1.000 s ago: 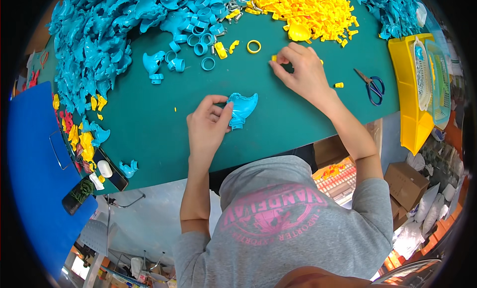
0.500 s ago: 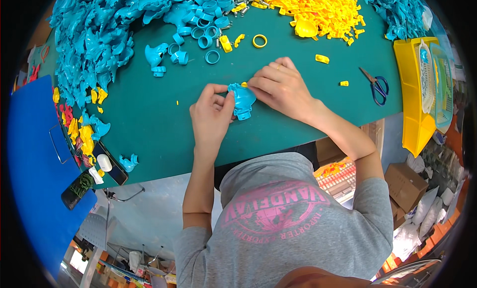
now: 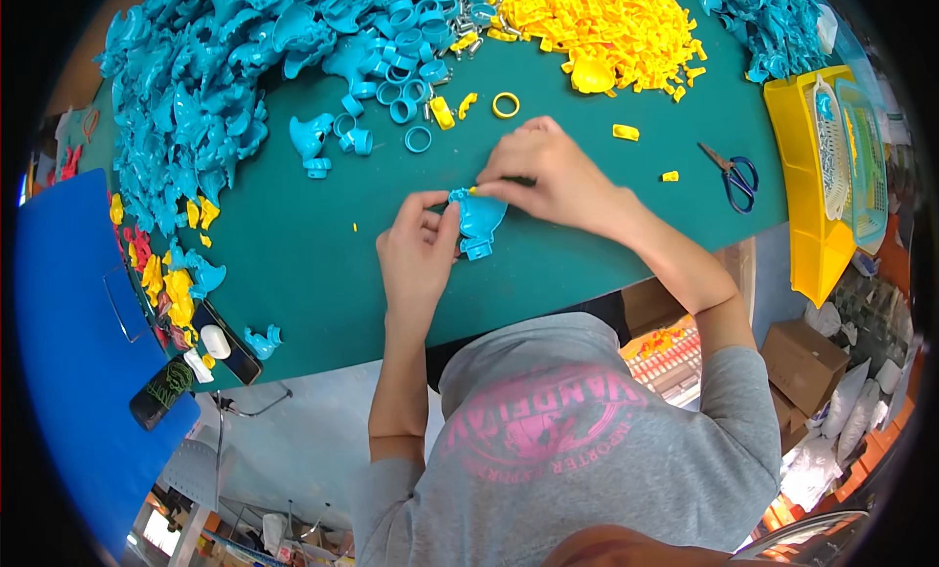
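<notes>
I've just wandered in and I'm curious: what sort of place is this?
Probably a workshop handling small plastic parts: a large blue heap and a yellow pile of molded pieces sit on a green table, with scissors lying at the right.

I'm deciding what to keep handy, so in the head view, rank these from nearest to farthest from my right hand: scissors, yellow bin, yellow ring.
From your right hand:
1. Yellow ring: just beyond the hand, slightly left.
2. Scissors: off to the right.
3. Yellow bin: farther right, past the scissors.
</notes>
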`<state>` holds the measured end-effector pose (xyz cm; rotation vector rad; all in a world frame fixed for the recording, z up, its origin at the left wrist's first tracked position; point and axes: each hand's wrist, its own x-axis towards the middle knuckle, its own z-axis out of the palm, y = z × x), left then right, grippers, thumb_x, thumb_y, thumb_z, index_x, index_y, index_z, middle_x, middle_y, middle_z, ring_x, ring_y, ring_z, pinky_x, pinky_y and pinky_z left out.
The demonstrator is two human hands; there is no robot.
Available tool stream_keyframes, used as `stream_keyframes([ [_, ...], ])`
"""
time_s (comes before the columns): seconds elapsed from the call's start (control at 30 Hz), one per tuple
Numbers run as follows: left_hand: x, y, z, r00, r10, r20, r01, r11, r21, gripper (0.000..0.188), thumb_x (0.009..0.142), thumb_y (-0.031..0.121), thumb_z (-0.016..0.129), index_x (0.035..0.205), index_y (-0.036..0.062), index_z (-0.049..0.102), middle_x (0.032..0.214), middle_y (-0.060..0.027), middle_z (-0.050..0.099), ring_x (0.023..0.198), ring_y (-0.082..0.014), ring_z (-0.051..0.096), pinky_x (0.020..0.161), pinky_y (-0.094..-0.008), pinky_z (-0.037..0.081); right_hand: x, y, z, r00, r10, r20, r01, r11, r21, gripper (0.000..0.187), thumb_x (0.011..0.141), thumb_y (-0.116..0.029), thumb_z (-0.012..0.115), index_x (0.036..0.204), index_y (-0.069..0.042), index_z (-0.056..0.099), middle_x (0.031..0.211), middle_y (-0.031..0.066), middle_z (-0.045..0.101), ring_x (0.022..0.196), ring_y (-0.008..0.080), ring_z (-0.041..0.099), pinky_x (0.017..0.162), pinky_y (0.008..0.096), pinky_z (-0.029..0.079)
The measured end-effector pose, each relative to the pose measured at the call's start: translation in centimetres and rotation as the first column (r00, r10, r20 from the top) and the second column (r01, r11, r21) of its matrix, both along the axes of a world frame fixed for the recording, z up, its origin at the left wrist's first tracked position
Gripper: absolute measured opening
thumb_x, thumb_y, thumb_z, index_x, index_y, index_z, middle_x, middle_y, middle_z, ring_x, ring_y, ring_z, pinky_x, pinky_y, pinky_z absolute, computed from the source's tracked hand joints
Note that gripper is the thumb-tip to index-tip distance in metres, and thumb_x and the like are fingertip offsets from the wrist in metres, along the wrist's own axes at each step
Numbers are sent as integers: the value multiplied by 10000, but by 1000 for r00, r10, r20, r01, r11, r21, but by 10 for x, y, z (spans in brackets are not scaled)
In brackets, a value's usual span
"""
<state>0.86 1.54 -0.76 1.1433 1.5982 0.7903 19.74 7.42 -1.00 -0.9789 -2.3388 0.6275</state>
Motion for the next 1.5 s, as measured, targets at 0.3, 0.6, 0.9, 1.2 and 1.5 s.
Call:
stream_keyframes([
  [0.3, -7, -35, 2, 986, -129, -102, 143, 978, 150, 319, 713, 74, 742, 976, 3, 577, 771, -58, 604, 515, -60, 527, 434, -188, 394, 69, 63, 30, 814, -474, 337, 471, 877, 94, 138, 782, -146, 638, 873, -43, 631, 844, 93, 607, 777, 248, 598, 689, 349, 474],
  [0.6, -11, -7, -3, 972, 3, 233, -10, 1000, 28, 176, 804, 15, 634, 961, -40, 577, 782, -80, 617, 597, -80, 593, 508, -182, 474, 57, 28, 21, 831, -529, 174, 527, 848, 60, 131, 761, -94, 664, 860, -49, 590, 855, 73, 583, 661, 183, 579, 592, 296, 461],
  [0.9, -13, 11, -4, 950, -24, 311, 63, 991, -114, 174, 804, 54, 652, 931, -40, 579, 751, -58, 609, 580, -78, 584, 508, -183, 475, -4, -13, 1, 974, -142, -174, 150, 988, 29, 182, 717, -5, 668, 866, -50, 573, 774, 41, 571, 637, 189, 573, 527, 260, 459],
  [1.2, -14, 15, -5, 950, -1, 313, 40, 992, -121, 159, 805, 59, 654, 903, -39, 577, 745, -64, 609, 585, -82, 588, 506, -181, 475, -8, -15, 0, 995, -102, -5, 101, 972, 211, 191, 612, -34, 709, 755, -95, 598, 680, -1, 505, 678, 166, 491, 589, 296, 367],
  [1.5, -12, 7, -2, 948, 31, 315, -4, 996, -86, 282, 856, 133, 612, 1067, -47, 558, 890, -97, 600, 642, -111, 620, 543, -197, 495, -12, -20, 4, 993, -95, 63, 77, 966, 247, 161, 629, -38, 695, 732, -84, 580, 672, 4, 494, 671, 173, 498, 567, 305, 376],
])
